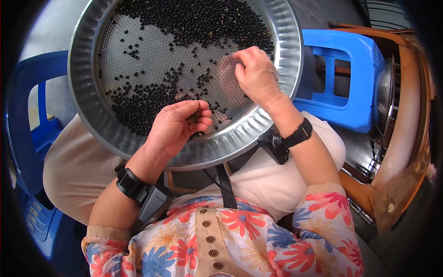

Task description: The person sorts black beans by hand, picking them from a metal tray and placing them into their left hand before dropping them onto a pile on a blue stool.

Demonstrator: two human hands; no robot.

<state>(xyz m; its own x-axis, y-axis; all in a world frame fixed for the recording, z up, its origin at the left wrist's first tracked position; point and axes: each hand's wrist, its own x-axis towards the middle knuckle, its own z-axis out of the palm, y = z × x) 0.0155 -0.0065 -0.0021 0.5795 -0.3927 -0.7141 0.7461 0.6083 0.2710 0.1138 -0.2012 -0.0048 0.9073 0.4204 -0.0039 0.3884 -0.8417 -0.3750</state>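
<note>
A round metal sieve tray (pixel 286 60) with a perforated floor and fluted rim rests over my lap. Black beans (pixel 221 21) lie thickly along its far side, with some pale bits among them. Another heap of black beans (pixel 138 104) spreads at the near left. My left hand (pixel 177 124) is palm up over the near rim, its fingers curled and the thumb across them; what lies inside is too small to name. Above the bare mesh at the right, my right hand (pixel 258 76) has its fingers bent together. Anything between those fingertips is hidden.
A blue plastic stool (pixel 360 78) stands to the right of the tray, and a blue plastic chair (pixel 23 115) to the left. Brown wooden furniture (pixel 401 115) and a metal bowl (pixel 385 94) are at the far right. Both wrists wear black straps with devices.
</note>
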